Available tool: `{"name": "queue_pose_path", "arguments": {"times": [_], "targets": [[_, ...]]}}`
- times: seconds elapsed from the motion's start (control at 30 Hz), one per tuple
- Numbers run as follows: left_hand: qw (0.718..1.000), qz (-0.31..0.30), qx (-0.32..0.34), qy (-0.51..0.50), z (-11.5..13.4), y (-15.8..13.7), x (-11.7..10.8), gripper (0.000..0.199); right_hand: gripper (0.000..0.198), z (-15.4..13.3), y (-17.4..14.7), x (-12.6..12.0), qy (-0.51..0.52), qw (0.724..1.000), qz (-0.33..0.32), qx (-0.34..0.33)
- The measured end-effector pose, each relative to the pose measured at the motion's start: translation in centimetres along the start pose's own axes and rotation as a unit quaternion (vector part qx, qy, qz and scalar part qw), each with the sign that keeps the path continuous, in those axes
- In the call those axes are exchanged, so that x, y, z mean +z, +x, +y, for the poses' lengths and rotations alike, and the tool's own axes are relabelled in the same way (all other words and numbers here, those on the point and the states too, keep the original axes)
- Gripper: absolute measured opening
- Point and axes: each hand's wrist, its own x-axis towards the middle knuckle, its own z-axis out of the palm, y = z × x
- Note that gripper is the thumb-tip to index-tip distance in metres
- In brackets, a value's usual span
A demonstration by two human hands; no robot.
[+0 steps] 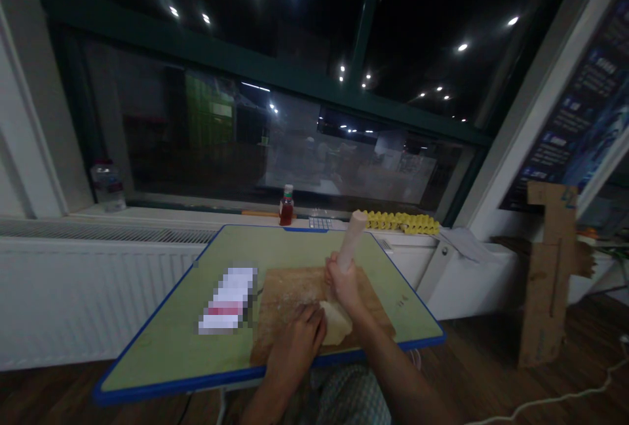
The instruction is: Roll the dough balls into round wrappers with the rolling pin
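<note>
A wooden board (278, 287) dusted with white flour lies at the near middle of the table. On its right half rests a flat, pale sheet of dough (337, 327). My left hand (302, 330) lies palm down at the dough's left edge, fingers stretched forward; what is under the palm is hidden. Wrapped in my right hand (343, 281) is a light wooden rolling pin (352, 238), tilted steeply up just beyond the dough. The pin's lower end is hidden behind the hand.
The green table (167, 346) has a blue rim. A pixelated white and pink rectangle (228, 300) is left of the board. On the sill stand a red-brown sauce bottle (285, 205), yellow egg-tray-like material (403, 222) and a plastic bottle (108, 186). Cardboard (548, 281) stands at right.
</note>
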Motion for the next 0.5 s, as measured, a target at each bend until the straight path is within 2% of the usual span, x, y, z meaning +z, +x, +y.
{"name": "queue_pose_path", "arguments": {"times": [0.07,0.17,0.33,0.5], "targets": [[1.000,-0.001,-0.002,0.002,-0.03,0.00,0.05,0.030,0.022,-0.01,-0.11,0.00,0.015,1.000,-0.003,0.017],[1.000,-0.010,-0.009,0.002,0.10,-0.03,-0.10,0.031,0.022,0.02,-0.19,-0.07,-0.015,1.000,0.002,0.025],[1.000,-0.012,-0.011,-0.006,0.22,-0.07,-0.21,0.030,0.025,0.13,0.07,-0.02,0.043,0.998,0.021,0.033],[1.000,0.005,-0.004,-0.005,0.24,-0.05,-0.16,0.030,0.026,0.22,-0.08,0.12,0.014,0.999,0.015,0.032]]}}
